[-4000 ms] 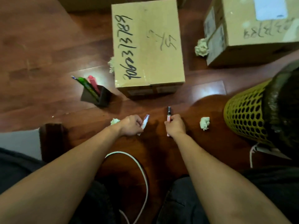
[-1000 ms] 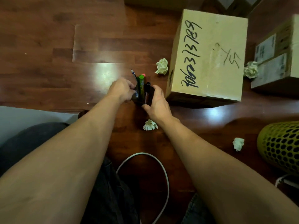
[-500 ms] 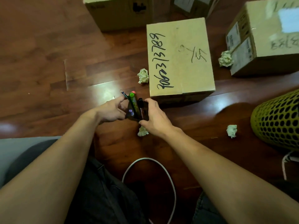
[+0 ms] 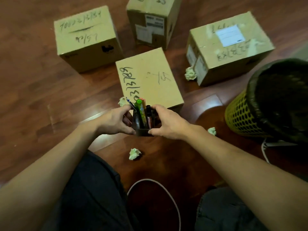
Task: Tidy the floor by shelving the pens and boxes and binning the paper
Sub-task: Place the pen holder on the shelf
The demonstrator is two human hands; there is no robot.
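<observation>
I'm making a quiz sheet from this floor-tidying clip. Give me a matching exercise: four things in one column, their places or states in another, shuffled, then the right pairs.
Things
1. pen holder
2. waste basket
3. box with the white label
4. white cable

Places or states
A. looped on the floor between the knees
B. held between both hands
C. far right, lined with a black bag
D. a paper ball against its near left corner

Pairs: 1-B, 2-C, 3-D, 4-A

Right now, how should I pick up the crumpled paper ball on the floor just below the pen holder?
Pinch the crumpled paper ball from straight above, fingers on opposite sides. It lies alone on open floor, and its creases should give a soft grip.
</observation>
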